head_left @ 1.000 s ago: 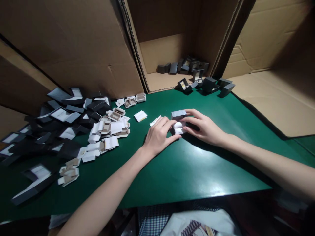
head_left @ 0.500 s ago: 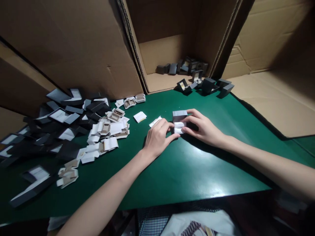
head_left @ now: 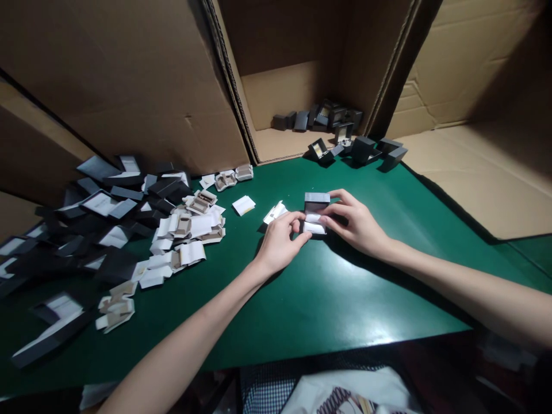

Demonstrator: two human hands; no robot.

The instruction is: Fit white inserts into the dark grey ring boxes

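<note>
A small grey box (head_left: pixel 317 198) stands with its lid up on the green table, its inside showing white card or lining. My right hand (head_left: pixel 357 218) grips it from the right, fingers on the lid side and thumb at the white interior. From the left, my left hand (head_left: pixel 281 238) has its fingers bent, with index finger and thumb against the box's left edge. Just beyond my left knuckles lies a white folded card insert (head_left: pixel 274 211), partly covered by the hand. A flat white card piece (head_left: pixel 244 205) rests farther left.
White and brown card inserts (head_left: pixel 192 227) lie in a cluster on the left, beside a heap of dark open boxes (head_left: pixel 107 201). More dark boxes (head_left: pixel 364 149) sit at the back, some inside a large cardboard carton (head_left: pixel 280 86). The green table's (head_left: pixel 328 305) front edge is near my body.
My left hand has drawn slightly back, uncovering more of the white insert behind it. My right thumb has shifted up over the box's white interior. The view has moved a little.
</note>
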